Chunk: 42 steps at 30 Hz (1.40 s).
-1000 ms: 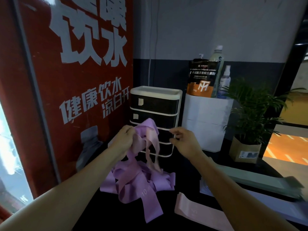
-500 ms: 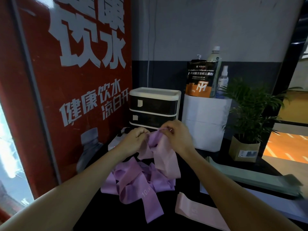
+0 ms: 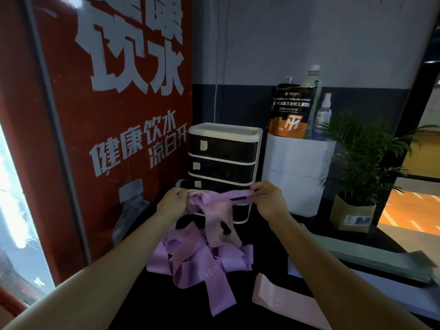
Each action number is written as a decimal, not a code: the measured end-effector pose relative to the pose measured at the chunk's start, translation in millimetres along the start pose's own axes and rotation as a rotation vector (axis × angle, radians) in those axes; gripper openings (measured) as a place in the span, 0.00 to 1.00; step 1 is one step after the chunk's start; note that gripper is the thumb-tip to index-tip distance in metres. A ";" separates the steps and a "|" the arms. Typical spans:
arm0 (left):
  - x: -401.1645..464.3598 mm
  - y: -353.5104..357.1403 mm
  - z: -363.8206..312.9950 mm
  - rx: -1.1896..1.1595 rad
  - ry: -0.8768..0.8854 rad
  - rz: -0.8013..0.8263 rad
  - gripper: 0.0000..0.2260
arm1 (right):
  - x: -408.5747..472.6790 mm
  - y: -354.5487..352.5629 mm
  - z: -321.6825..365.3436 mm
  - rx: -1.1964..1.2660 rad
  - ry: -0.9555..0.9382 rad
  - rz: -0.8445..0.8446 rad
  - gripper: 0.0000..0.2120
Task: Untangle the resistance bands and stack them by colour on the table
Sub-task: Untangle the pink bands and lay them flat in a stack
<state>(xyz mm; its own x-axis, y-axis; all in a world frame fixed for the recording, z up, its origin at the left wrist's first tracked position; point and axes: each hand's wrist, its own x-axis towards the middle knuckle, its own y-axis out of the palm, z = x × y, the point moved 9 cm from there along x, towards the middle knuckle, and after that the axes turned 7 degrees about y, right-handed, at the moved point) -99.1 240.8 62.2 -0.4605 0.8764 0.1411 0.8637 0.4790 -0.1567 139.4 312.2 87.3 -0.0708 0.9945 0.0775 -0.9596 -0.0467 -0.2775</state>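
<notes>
I've got one cam only, head-worn, wide-angle, so no second view and no overlap to report. It looks fwd and down over both bare forearms, which enter from the bottom corners and converge mid-frame. The left hand [image 3: 172, 200] and right hand [image 3: 268, 198] sit close to the lens, approx centre. The dark tabletop [image 3: 242, 315] fills the bottom, seen at a steep angle. The red panel with white lettering [image 3: 114, 129] runs close along the left edge, bowed by lens distortion. Straight ahead, just behind the hands, I see the black-and-white plastic drawer unit [image 3: 223, 160]; the grey-and-black wall [image 3: 309, 44] closes the bkgd. The green potted plant [image 3: 362, 158] marks the right side.
</notes>
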 end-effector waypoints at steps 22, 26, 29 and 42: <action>-15.6 31.9 -14.6 -0.184 0.058 0.129 0.11 | -35.3 54.9 40.9 -0.287 -0.419 0.188 0.06; -9.9 25.9 -16.0 -0.105 0.112 0.073 0.11 | -31.8 41.4 41.6 -0.243 -0.441 0.087 0.08; -3.8 13.5 -7.8 -0.069 0.076 0.012 0.10 | -23.9 31.0 32.4 -0.175 -0.351 0.068 0.07; -1.0 17.1 -9.4 0.235 0.237 0.213 0.10 | -24.4 27.6 59.1 0.085 -0.314 0.198 0.05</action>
<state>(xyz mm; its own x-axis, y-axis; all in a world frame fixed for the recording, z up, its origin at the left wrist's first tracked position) -82.0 247.7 68.5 -0.1917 0.9348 0.2989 0.8516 0.3098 -0.4229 98.5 281.1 134.4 -0.3245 0.8889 0.3232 -0.9372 -0.2559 -0.2371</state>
